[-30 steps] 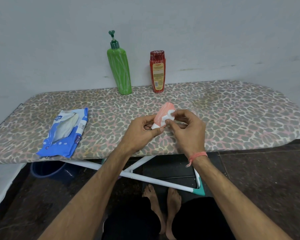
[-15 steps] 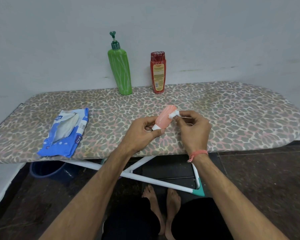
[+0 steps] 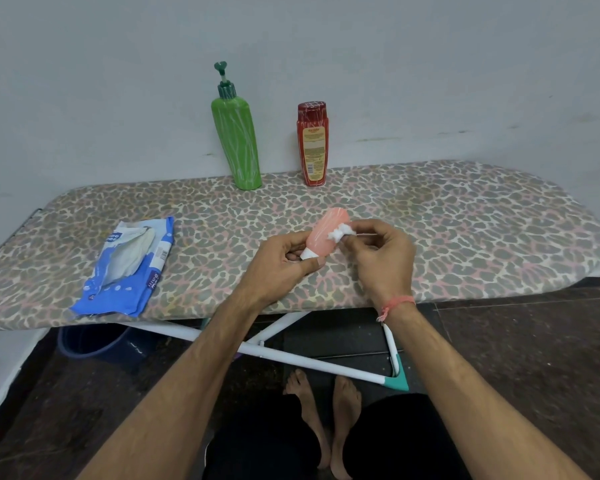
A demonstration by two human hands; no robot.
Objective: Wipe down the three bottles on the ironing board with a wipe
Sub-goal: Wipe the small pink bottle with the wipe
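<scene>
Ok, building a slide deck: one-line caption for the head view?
Left hand holds pink bottle while right hand rubs it with wipe.

Plain pale grey wall (image 3: 430,64) runs across the back, with a few dark scuffs low down near the board. Floor (image 3: 534,358) is dark speckled stone tile with thin grout lines. A dark blue bucket (image 3: 90,341) sits on it at left, beside a white ledge (image 3: 0,368). Lighting's soft and even.
</scene>
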